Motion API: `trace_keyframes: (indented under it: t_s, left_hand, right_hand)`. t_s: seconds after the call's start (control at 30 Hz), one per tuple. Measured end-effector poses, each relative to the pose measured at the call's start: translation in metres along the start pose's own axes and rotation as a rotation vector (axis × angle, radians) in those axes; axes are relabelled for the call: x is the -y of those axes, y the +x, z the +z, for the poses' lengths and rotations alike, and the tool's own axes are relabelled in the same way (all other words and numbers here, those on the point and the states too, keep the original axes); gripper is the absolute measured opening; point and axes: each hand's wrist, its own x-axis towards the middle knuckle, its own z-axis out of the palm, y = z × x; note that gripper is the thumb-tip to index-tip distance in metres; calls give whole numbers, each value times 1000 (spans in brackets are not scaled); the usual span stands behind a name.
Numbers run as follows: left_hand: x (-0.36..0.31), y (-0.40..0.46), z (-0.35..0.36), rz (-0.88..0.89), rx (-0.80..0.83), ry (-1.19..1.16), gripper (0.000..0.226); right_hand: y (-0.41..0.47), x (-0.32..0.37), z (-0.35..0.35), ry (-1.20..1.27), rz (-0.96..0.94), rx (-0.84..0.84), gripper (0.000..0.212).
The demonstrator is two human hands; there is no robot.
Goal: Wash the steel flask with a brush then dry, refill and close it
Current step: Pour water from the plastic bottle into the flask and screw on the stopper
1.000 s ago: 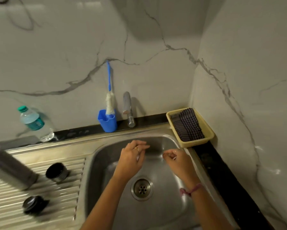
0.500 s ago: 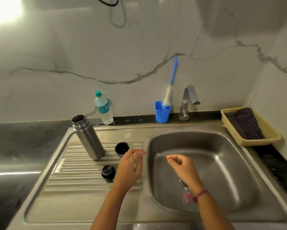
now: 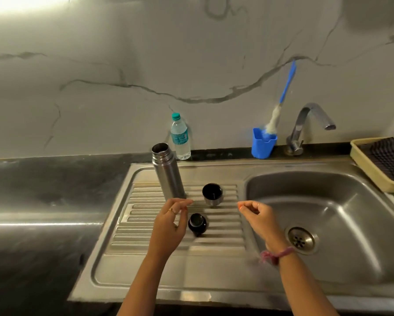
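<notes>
Head view, looking down on a steel sink unit with a ribbed draining board (image 3: pixel 218 226) to the left of the basin (image 3: pixel 341 215). The flask (image 3: pixel 168 173) is stood upright and uncapped on the far part of the board, its mouth left open, presumably so that the inside can be reached. Its two closures are laid just beside it: the cup lid (image 3: pixel 212 194), set mouth up, and the black stopper (image 3: pixel 197 224), nearer the viewer. Both are kept on the ribs, where water would drain off.

The left hand (image 3: pixel 168 226) is held over the board just beside the stopper, fingers loosely curled and gripping nothing, the fingertips close to the base of the flask. The right hand (image 3: pixel 258 216) is held at the edge of the basin, likewise loosely curled and empty. Whether either hand is touching the board cannot be told.

The brush (image 3: pixel 280 106) is stood head down in a blue holder (image 3: pixel 262 144) against the wall, beside the tap (image 3: pixel 305 126), within reach for scrubbing. A water bottle (image 3: pixel 179 136), capped, is placed behind the flask, probably for the refill. A dark cloth (image 3: pixel 387 158) is laid in a cream tray (image 3: pixel 356 147) at the right, likely for drying. Washing is judged not yet begun.
</notes>
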Motion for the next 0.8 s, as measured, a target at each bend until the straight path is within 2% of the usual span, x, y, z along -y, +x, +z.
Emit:
trace_keyframes:
  t_s: [0.13, 0.33, 0.43, 0.57, 0.8]
  left_hand:
    - [8, 7, -19, 28, -50, -11, 24]
    - [11, 81, -60, 110, -283, 16, 21]
    - [20, 132, -77, 127, -277, 68, 20]
    - [35, 200, -82, 98, -110, 179, 24]
    - [67, 292, -43, -38, 420, 338, 55]
  right_hand:
    - [1, 2, 11, 36, 19, 3, 6]
    - [26, 22, 15, 46, 35, 36, 10]
    - [50, 43, 17, 40, 12, 62, 15]
    - [85, 72, 28, 6, -69, 69, 17]
    - [152, 86, 59, -19, -61, 46, 20]
